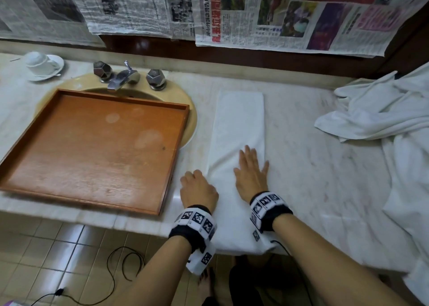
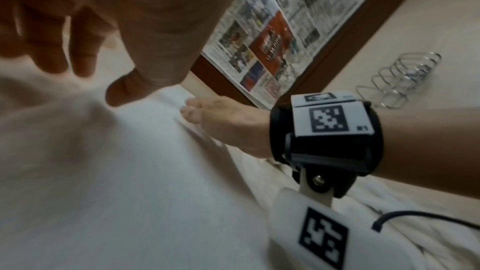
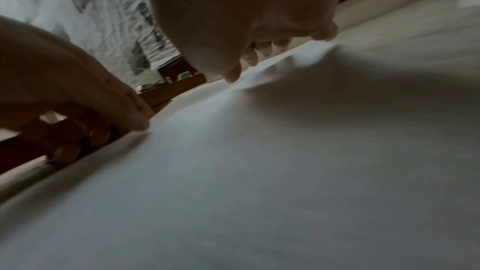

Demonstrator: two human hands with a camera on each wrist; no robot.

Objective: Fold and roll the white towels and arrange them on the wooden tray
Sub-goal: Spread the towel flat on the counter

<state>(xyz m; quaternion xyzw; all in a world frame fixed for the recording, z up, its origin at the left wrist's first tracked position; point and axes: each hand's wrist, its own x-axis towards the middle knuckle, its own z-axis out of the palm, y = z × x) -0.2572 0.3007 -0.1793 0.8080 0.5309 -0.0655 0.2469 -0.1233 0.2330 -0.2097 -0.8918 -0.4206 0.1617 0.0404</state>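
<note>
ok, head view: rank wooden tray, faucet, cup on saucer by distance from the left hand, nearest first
Measured from the left hand:
1. wooden tray, just to its left, on the counter.
2. faucet, farther back, behind the tray at the basin.
3. cup on saucer, far-left back corner.

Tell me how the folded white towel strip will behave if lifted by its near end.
The folded towel probably droops: its near end already hangs off the counter. The right hand pressed flat on it suggests the layers shift. Likely light.

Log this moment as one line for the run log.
phase: smoothing folded towel | right hand: flat on towel | left hand: at its left edge | wooden tray: no towels
</note>
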